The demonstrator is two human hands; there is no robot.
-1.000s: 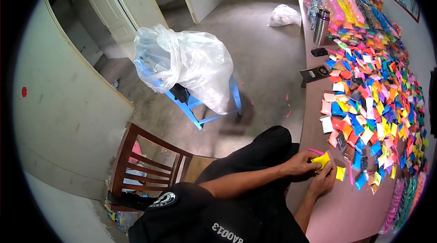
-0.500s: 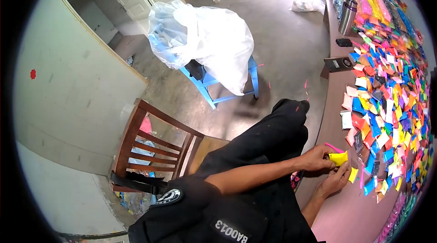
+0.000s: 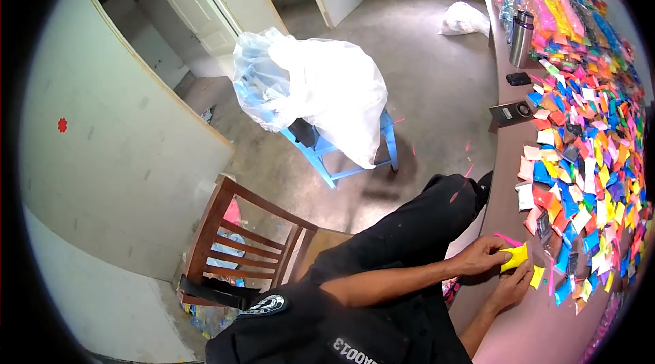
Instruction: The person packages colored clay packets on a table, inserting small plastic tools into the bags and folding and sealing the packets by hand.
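Both hands grip a bright yellow packet (image 3: pixel 514 259) near the table's edge. My left hand (image 3: pixel 482 256) closes its fingers on the packet's near side. On the other side, my right hand (image 3: pixel 513 286) pinches its lower edge. Just beyond the right fingertips lies a second small yellow packet (image 3: pixel 537 277). A thin pink strip (image 3: pixel 506 239) shows beside the left fingers, and another pink strip (image 3: pixel 550 285) lies on the table. The packet's contents cannot be made out.
Many small coloured packets (image 3: pixel 587 180) spread over the brown table (image 3: pixel 508 159). A steel bottle (image 3: pixel 521 40), a dark box-shaped device (image 3: pixel 512 113) and a small black object (image 3: pixel 518 79) stand along its edge. A blue stool (image 3: pixel 324 149) bears a white plastic bag (image 3: pixel 341 91). A wooden chair (image 3: pixel 225 227) is beside me.
The head view has shifted, so the room appears lower in the picture. Both hands stay on the yellow packet, which now shows a broader face between the fingers.
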